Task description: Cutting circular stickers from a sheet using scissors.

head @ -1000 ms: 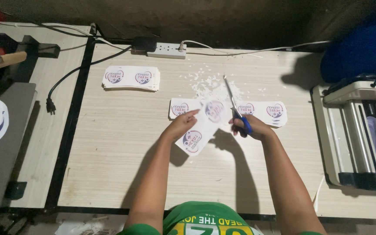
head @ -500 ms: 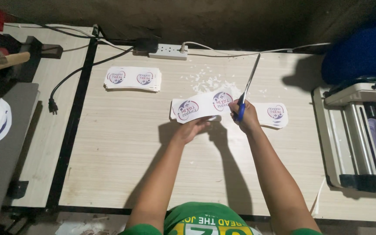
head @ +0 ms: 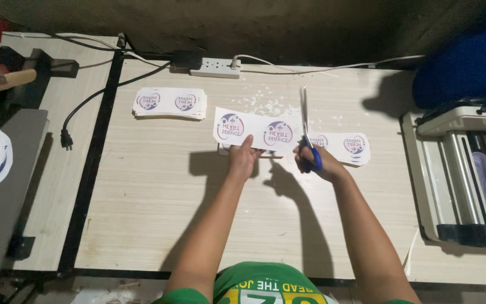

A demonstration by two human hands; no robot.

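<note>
Your left hand pinches the lower edge of a white paper strip printed with two round purple-and-red emblems, holding it lifted just above the pale wood-grain table, towards the middle of its far half. Your right hand is closed through the blue handles of a pair of steel-bladed scissors, whose blades point towards the far edge and stand at the strip's right end. Just right of that hand lies a small stack of printed white sheets. A second stack of the same printed sheets lies nearer the far left corner. Tiny white paper scraps are scattered beyond the strip, near a white power strip at the far edge. A paper-trimming machine occupies the table's right edge.
</note>
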